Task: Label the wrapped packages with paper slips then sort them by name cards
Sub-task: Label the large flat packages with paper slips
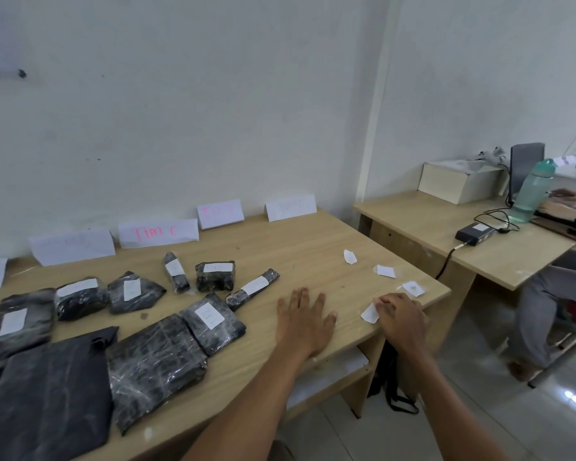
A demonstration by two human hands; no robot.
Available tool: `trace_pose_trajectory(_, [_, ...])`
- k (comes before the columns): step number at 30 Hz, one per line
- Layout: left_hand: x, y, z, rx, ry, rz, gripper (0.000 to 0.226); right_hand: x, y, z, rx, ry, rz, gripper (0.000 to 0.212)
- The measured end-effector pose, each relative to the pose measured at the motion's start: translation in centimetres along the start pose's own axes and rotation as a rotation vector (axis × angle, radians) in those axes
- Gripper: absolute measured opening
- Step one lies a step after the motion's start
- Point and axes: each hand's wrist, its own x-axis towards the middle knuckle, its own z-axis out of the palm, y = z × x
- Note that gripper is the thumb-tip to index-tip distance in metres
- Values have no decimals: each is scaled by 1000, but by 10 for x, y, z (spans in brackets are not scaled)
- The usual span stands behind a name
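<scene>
Left hand (305,324) flat on the table (280,247), grip spread wide. Right hand (401,316) curls over a slip (369,313) at lower right. Pinched? Can't tell. Packages (213,322) sit left; cards (158,232) are mostly unreadable.

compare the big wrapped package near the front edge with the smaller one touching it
The big package shows no paper slip; the smaller package carries a white slip on top. The big package is larger and lies nearer the front edge than the smaller package. Both are black, film-wrapped and flat on the desk.
</scene>
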Motion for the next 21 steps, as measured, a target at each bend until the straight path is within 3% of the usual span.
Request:
trace_pose_trajectory(4, [-2,-1,1,-10,9,-2,64,1,9,0,24,-35,-51,14])
trace_pose_trajectory(12, [-9,-3,0,-36,70,67,61,-12,-5,5,-14,151,-42,12])
trace_pose_trajectory(16, [-21,-13,-13,-96,305,189,53,-16,-34,3,98,227,-148,12])
trace_pose_trajectory(18, [-26,-27,-23,-129,487,204,50,-15,-60,5,201,172,-255,11])
trace_pose_trajectory(21, [-38,-64,-43,-235,709,93,49,-23,-110,19,213,3,-478,9])
